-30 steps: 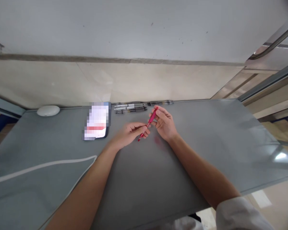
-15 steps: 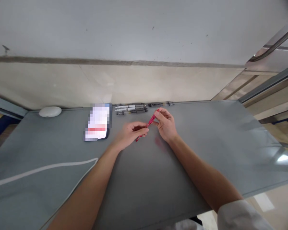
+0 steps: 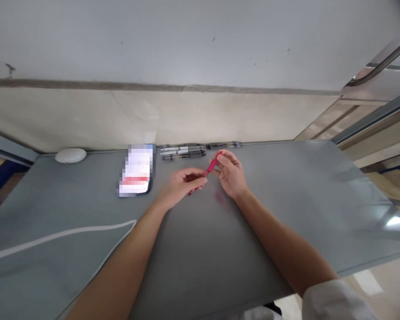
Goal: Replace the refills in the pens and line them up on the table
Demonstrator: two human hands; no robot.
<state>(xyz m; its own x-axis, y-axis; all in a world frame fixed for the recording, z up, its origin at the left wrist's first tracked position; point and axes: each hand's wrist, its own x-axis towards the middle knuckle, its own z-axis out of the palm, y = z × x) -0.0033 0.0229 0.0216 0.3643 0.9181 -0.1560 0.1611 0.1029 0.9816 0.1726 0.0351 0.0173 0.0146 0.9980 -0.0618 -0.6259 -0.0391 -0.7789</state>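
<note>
A slim red pen is held at a slant above the grey table, between both of my hands. The fingers of my left hand pinch its lower part, and its red end sticks out below them. At the upper end, my right hand grips the pen between thumb and fingers. Just beyond my hands, several grey, white and black pens lie side by side by the wall. A smaller group of dark pens lies to their right.
A phone with a blurred lit screen lies left of the pens. Farther left sits a white rounded object. A white cable crosses the left side of the grey table. The wall rises along the back edge.
The pen looks slightly turned about its length in my fingers. My hands have barely moved, and both keep their hold on it.
</note>
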